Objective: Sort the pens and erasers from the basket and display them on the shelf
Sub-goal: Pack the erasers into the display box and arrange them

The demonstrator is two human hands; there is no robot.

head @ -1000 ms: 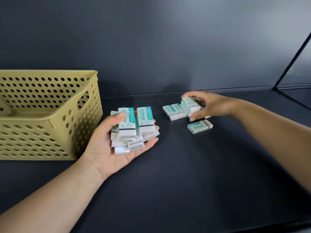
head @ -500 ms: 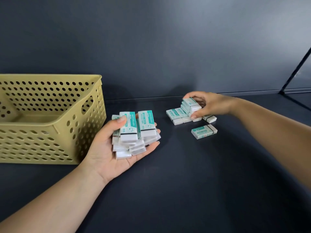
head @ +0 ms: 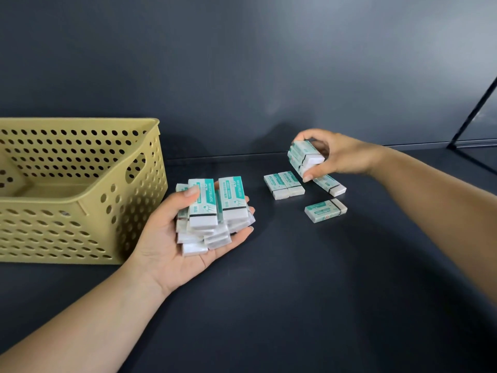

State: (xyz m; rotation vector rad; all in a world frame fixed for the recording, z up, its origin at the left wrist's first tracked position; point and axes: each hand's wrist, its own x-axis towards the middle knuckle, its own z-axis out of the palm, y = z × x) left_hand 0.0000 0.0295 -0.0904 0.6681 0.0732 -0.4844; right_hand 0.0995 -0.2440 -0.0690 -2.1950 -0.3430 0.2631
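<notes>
My left hand (head: 172, 238) lies palm up just above the dark shelf (head: 295, 292) and holds a pile of white erasers with teal sleeves (head: 212, 211), the thumb pressed on the top one. My right hand (head: 336, 154) grips a small stack of erasers (head: 305, 157) between thumb and fingers, lifted off the shelf. Two erasers (head: 283, 184) lie side by side below that stack. Another eraser (head: 330, 184) lies under my right hand, and one more eraser (head: 326, 210) lies alone nearer to me. No pens are visible.
A yellow perforated basket (head: 80, 211) stands on the shelf at the left, close to my left hand; the part of its inside that shows holds nothing. The shelf's dark back wall (head: 242, 76) rises behind. A slanted black bar (head: 473, 111) stands at the far right.
My right hand has lifted the small stack of erasers off the shelf, uncovering an eraser beneath. My left hand keeps its pile in about the same place.
</notes>
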